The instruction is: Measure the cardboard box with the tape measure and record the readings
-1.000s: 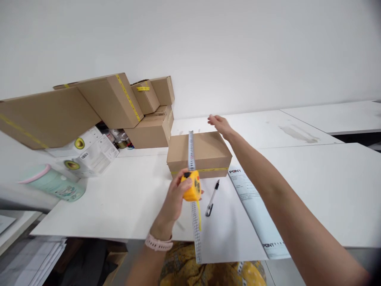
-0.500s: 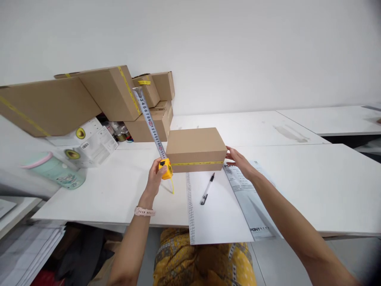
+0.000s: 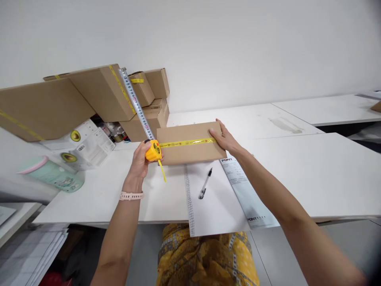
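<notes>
My left hand point(image 3: 139, 159) grips a yellow tape measure point(image 3: 152, 151), its metal blade point(image 3: 137, 104) drawn out and pointing up and away to the left. A yellow strap hangs from the tape's case. The same hand is at the left end of a cardboard box point(image 3: 190, 153), where its fingers are partly hidden behind the case. At the right end, my right hand point(image 3: 224, 137) holds the box with the thumb on its taped face. The box is tilted so that this face, crossed by yellow tape, turns up toward me. Below it, a black-capped pen point(image 3: 205, 183) lies on a spiral notebook point(image 3: 218, 210).
Several cardboard boxes point(image 3: 101, 93) are stacked at the back left. Before them stand a white carton with avocado pictures point(image 3: 89, 145) and a leaning mint tumbler point(image 3: 56, 174). A printed pale plastic mailer point(image 3: 250, 194) lies right of the notebook on the white table point(image 3: 297, 178).
My right hand has closed on the box's right end. The box has tipped, bringing its taped side up. My left hand has moved left and up in view with the tape measure.
</notes>
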